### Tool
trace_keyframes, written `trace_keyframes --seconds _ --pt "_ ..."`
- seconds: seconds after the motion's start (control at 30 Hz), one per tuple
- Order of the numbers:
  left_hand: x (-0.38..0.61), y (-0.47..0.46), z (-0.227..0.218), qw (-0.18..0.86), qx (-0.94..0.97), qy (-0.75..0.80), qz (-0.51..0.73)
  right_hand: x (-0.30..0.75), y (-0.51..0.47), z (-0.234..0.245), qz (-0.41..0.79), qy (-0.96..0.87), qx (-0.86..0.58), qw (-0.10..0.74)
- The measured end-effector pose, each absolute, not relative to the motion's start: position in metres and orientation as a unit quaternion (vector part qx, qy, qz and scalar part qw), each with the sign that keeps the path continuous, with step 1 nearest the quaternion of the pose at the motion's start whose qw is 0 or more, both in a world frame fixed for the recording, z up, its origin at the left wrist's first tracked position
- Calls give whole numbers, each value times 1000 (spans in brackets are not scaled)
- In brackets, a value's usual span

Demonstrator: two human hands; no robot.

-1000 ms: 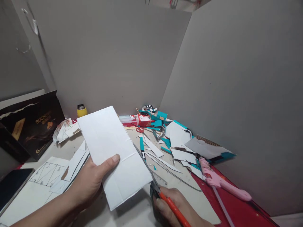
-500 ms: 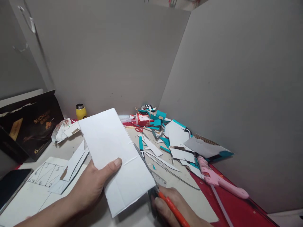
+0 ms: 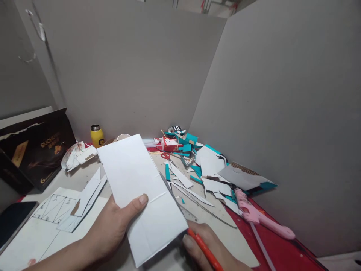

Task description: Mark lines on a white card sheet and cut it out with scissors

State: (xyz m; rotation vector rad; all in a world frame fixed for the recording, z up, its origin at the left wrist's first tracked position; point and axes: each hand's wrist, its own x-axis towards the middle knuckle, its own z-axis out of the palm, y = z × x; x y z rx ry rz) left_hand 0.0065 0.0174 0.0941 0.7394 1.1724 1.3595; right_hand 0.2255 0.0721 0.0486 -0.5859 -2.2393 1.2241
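Observation:
My left hand is closed on a white rectangular card, thumb on top, holding it tilted above the table. My right hand grips orange-handled scissors at the card's lower right edge. The blades are mostly hidden behind the card. A clear ruler lies just beyond that edge.
Teal and white card scraps are piled at the back right beside red scissors. A pink glue gun lies on the red mat. A drawn paper sheet, phone, dark box and yellow bottle sit left. Grey partitions enclose the desk.
The card has shifted slightly down and right, further over the scissors' blades. My right hand stays at the card's edge.

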Motion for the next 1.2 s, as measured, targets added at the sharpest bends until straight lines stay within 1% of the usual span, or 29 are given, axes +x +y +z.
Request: trace_keyframes --seconds 0.2,0.4,0.63,0.8,1.03,1.2 --pt "8 14 96 564 305 509 574 228 72 36 477 -814 -223 246" --pt "6 15 96 570 325 507 559 228 72 40 469 -814 -233 250" --pt "14 10 93 560 302 524 566 230 72 35 462 -815 -239 255" --pt "15 10 93 578 292 505 570 229 71 34 483 -798 -272 238" --pt "27 4 94 607 258 489 571 228 75 28 520 -768 -272 258" --pt "31 2 91 606 235 494 577 230 74 19 538 -750 -271 272"
